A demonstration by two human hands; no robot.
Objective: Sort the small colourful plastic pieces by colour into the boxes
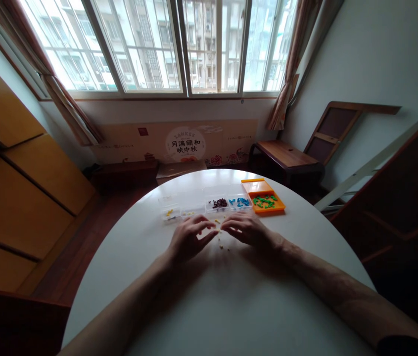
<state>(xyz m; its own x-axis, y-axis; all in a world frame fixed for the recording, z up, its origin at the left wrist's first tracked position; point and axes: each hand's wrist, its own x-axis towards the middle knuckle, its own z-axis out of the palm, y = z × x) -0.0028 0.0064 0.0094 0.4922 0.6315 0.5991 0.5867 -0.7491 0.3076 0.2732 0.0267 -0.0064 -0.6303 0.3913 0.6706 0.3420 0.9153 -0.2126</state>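
Observation:
My left hand [188, 237] and my right hand [244, 228] rest side by side on the round white table [216, 301], fingertips almost meeting. Between and under the fingertips lie a few tiny yellow pieces [219, 232]. The fingers of both hands are curled downward; what they pinch, if anything, is too small to see. Just beyond the hands stands a row of clear small boxes: one with yellow bits [170, 212], one with dark red bits [219, 203], one with blue bits [241, 201]. An orange tray [268, 202] holding green bits sits at the right end.
A wooden bench [286, 155] and a leaning folded frame stand at the back right under the window. Orange-brown cabinets [16, 188] line the left wall. A dark wooden panel [409, 198] rises at the right. Cardboard with printed characters leans below the window.

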